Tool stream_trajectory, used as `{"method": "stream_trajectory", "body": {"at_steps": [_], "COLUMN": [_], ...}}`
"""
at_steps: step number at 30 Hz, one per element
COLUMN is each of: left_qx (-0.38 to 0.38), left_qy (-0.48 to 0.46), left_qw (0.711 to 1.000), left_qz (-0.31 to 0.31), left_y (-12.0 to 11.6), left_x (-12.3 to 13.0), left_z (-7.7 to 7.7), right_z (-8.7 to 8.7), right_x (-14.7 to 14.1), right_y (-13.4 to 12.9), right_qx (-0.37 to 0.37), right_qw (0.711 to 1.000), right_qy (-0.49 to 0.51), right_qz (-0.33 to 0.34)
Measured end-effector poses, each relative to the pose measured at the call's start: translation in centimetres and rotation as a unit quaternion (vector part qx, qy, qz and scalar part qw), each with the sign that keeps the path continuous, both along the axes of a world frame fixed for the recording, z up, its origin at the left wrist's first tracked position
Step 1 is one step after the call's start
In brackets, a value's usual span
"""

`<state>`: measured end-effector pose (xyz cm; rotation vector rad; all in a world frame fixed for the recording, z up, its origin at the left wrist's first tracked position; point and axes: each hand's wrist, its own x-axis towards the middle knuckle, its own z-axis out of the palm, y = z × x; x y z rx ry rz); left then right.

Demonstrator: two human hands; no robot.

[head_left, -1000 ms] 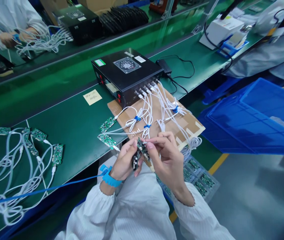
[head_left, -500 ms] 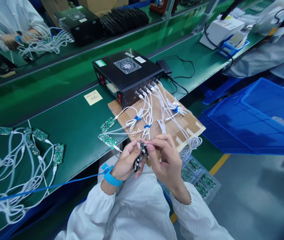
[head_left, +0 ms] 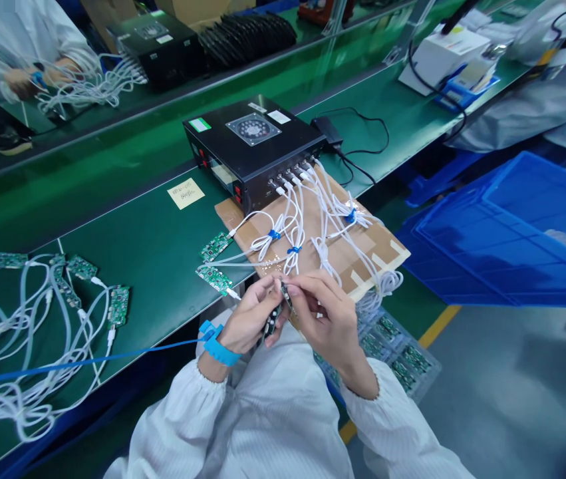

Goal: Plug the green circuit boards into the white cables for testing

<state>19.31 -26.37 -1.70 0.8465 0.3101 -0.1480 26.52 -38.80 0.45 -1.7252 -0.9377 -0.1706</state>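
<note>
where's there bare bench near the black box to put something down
Bare green bench shows between the yellow note and the boards at left, with a smaller patch between the black cord and white box. It's crowded on the cardboard, under white cables, and around those boards.

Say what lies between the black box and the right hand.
In the head view, brown cardboard lies between them, with white cables bundled in blue ties on top.
</note>
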Motion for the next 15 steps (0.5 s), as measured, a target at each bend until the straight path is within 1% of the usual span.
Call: {"method": "stream_trajectory", "body": {"at_steps": [4,6,8,10,11,13,15], "left_qx": [0.016,0.019,0.014,0.002,-0.003,-0.008,-0.011], "left_qy": [0.011,0.014,0.019,0.028,0.033,0.040,0.041], "left_qw": [1.000,0.999,0.999,0.998,0.997,0.997,0.996], "left_qz": [0.022,0.032,0.046,0.061,0.065,0.070,0.075], "left_y": [0.3,0.5,0.7,0.9,0.9,0.9,0.9], "left_x": [0.2,0.3,0.4,0.5,0.5,0.6,0.6], "left_z": [0.5,0.9,1.3,1.5,1.6,1.6,1.6], "right_z": [0.3,0.1,-0.6,-1.8,-2.5,-3.8,-4.8], "right_x": [-0.4,-1.2,-2.2,-3.2,-3.6,-4.1,-4.1], "right_y": [-0.4,-1.3,-2.5,-3.7,-4.2,-4.7,-4.7], "right_qx": [-0.033,-0.043,-0.052,-0.081,-0.104,-0.147,-0.163], "right_qw": [0.999,0.997,0.993,0.986,0.983,0.977,0.976], "right_qy": [0.000,0.001,-0.012,-0.046,-0.067,-0.103,-0.118], "right_qz": [-0.024,-0.058,-0.109,-0.140,-0.139,-0.112,-0.085]}}
